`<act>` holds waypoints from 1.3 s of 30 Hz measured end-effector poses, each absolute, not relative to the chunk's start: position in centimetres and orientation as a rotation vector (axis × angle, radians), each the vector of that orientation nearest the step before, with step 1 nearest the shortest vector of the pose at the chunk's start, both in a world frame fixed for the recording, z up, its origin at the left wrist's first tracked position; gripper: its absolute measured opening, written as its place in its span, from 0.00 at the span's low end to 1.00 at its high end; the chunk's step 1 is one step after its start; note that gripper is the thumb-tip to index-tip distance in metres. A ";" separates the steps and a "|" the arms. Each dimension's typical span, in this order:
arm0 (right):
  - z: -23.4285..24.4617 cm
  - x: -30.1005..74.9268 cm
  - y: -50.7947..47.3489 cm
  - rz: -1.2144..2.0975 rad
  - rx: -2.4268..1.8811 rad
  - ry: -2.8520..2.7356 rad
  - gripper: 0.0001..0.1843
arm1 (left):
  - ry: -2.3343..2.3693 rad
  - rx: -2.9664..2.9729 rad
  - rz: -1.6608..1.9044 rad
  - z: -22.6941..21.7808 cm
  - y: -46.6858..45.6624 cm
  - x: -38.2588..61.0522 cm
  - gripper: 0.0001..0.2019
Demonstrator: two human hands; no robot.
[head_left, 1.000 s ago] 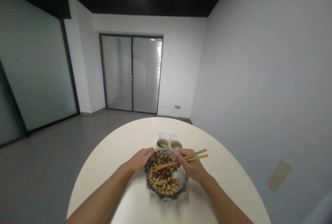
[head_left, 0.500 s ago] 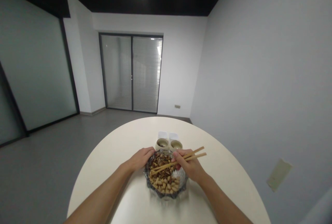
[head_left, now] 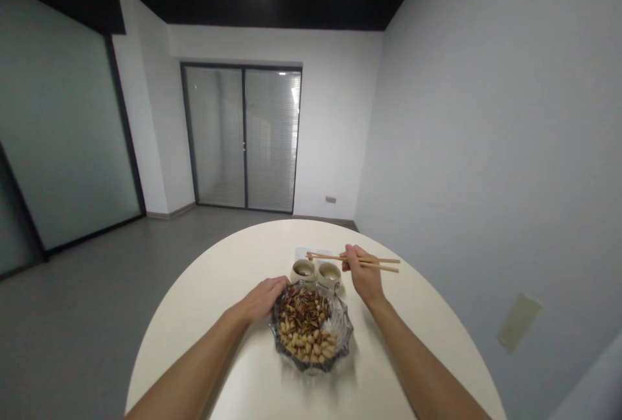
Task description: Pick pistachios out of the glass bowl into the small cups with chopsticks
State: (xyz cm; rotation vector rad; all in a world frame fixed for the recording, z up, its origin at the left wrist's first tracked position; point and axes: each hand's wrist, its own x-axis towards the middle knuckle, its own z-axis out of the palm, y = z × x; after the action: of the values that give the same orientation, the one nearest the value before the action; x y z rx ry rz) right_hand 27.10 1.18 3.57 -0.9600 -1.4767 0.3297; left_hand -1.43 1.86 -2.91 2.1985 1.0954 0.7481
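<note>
- A glass bowl [head_left: 344, 326] of nuts [head_left: 311, 346] sits on the pale surface [head_left: 250, 381].
- The left hand [head_left: 265, 298] touches its rim; I cannot tell whether it grips.
- Two cups [head_left: 298, 277] stand just beyond.
- The right hand [head_left: 362, 272] grips chopsticks [head_left: 330, 256], a small piece [head_left: 310, 258] at their tips near the cups.

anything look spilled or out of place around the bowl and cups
Nothing stands out: the glass bowl stands upright with the left hand against it, the two small cups stand upright side by side, and I see no spill or damage.
</note>
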 end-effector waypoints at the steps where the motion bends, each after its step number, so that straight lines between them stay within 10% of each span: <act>1: 3.5 27.0 1.8 0.319 -0.968 -1.468 0.35 | 1.100 2.194 0.743 -2.9 1.9 -1.4 0.25; 39: 2.3 25.7 -3.7 0.699 -0.840 -1.770 0.36 | 1.105 2.207 0.751 -2.4 1.3 -1.2 0.25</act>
State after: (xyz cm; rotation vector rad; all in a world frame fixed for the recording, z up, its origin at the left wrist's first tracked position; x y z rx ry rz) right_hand 25.73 -3.71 2.30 -0.8396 -1.7701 0.6994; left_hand -1.25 1.33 -2.40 2.2070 1.1049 0.7515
